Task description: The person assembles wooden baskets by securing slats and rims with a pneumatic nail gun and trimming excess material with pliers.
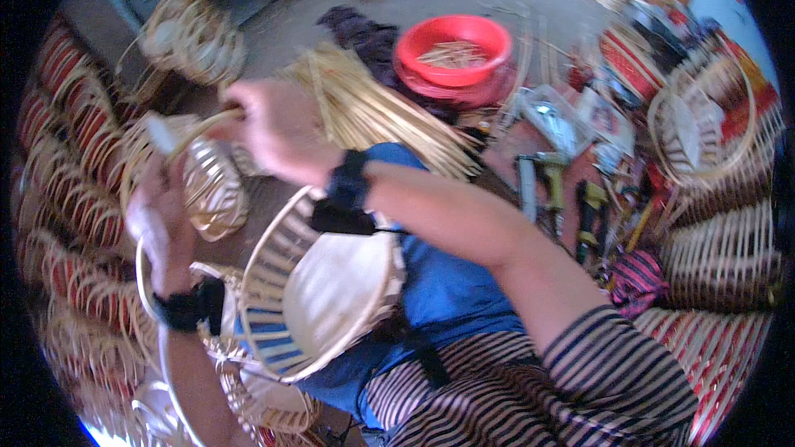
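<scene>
My right hand (277, 128) reaches across to the left and is closed on a thin cane strip (207, 122) that arcs down toward my left hand (161, 215). My left hand grips the side of a small woven cane basket (211, 186) held up in front of me. A larger pale basket (319, 290) with an oval wooden base rests tilted on my lap, on the blue cloth over my knees. Both wrists wear black bands.
A bundle of cane strips (373, 108) lies ahead, beside a red basin (454, 48) holding more cane. Power tools (546, 182) lie on the floor at right. Finished red-and-natural baskets (720, 240) stack at right; more are stacked at left (62, 190). An unfinished basket (192, 33) sits far left.
</scene>
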Demonstrator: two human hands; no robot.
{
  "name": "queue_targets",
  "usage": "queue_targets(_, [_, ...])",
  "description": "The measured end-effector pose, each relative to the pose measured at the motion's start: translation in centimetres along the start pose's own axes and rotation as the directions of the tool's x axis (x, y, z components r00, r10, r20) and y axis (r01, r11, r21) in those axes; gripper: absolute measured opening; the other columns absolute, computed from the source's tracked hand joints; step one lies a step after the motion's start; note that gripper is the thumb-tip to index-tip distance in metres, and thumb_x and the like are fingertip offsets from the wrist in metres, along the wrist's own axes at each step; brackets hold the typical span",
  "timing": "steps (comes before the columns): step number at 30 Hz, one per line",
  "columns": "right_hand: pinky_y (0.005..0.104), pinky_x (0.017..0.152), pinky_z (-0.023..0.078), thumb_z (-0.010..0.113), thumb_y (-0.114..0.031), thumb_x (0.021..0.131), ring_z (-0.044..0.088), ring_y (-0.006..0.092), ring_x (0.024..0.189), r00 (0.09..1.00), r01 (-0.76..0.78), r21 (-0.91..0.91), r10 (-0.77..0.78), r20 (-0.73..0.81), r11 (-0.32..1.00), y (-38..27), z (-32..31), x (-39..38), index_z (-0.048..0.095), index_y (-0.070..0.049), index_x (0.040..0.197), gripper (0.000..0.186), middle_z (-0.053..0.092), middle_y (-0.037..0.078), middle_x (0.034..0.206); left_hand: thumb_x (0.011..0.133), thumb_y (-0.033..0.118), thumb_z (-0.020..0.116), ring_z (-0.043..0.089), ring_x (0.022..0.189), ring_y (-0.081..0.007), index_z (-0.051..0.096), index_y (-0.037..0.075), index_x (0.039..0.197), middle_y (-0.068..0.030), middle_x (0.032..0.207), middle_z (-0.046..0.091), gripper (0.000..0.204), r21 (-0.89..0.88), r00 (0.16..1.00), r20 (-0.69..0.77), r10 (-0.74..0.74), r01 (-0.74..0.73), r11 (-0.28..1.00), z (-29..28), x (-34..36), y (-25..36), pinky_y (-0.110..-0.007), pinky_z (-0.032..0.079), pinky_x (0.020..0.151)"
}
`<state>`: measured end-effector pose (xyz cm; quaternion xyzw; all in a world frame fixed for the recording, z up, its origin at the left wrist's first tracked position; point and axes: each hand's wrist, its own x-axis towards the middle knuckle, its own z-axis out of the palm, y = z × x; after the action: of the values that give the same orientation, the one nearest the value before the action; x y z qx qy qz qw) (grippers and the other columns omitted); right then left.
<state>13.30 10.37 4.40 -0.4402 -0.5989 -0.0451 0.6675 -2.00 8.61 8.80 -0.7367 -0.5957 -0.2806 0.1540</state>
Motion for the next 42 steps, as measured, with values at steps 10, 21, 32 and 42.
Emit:
queue_targets(10, [0.0339, 0.053, 0.040, 0.066, -0.028, 0.063, 0.056, 0.0234, 0.059, 0.887, -0.344, 0.107, 0.286, 0.362, 0.933, -2.7, -2.9, 1.6, 0.057, 0.000, 0.071, 0.030, 0.057, 0.013, 0.065, 0.075, 0.021, 0.055, 0.040, 0.097, -0.0258, 0.042, 0.006, 0.109, -0.0136, 0.102, 0.044, 0.040, -0.195, 0.911, -0.287, 0.295, -0.357, 0.914, -1.8, -3.2, 0.4, -0.039, 0.034, 0.083])
queue_targets(21, [0.0345, 0.062, 0.040, 0.054, -0.011, 0.072, 0.049, 0.0245, 0.071, 0.578, -0.735, 0.360, 0.254, 0.775, 0.575, -10.2, -2.9, -5.6, 0.030, 0.006, 0.106, 0.045, 0.048, 0.018, 0.082, 0.075, 0.011, 0.051, 0.046, 0.081, -0.0199, 0.047, 0.003, 0.098, -0.0112, 0.087, 0.049, 0.024, -0.630, 0.724, 0.653, 0.220, 0.359, 0.688, 3.2, -15.8, 2.9, -0.031, 0.037, 0.070])
queue_targets(32, [0.0411, 0.061, 0.043, 0.047, -0.012, 0.068, 0.052, 0.0300, 0.076, 0.814, -0.052, -0.735, 0.455, 0.361, 0.676, 19.0, -20.6, -11.5, 0.051, -0.001, 0.086, 0.021, 0.052, 0.017, 0.085, 0.073, 0.010, 0.050, 0.050, 0.064, -0.0130, 0.047, 0.000, 0.083, -0.0100, 0.074, 0.054, 0.015, -0.490, 0.567, 0.823, 0.020, 0.693, 0.528, -0.6, -14.5, -3.3, -0.023, 0.041, 0.057])
queue_targets(42, [0.0394, 0.064, 0.044, 0.043, -0.004, 0.072, 0.052, 0.0321, 0.077, 0.643, 0.020, -0.995, 0.760, 0.089, 0.100, 22.3, -34.9, -14.3, 0.049, -0.004, 0.087, 0.016, 0.051, 0.016, 0.082, 0.068, 0.013, 0.044, 0.052, 0.058, -0.0151, 0.042, -0.001, 0.081, -0.0141, 0.071, 0.054, 0.019, -0.380, 0.451, 0.879, -0.156, 0.858, 0.345, -3.5, -13.1, -2.1, -0.021, 0.041, 0.051])
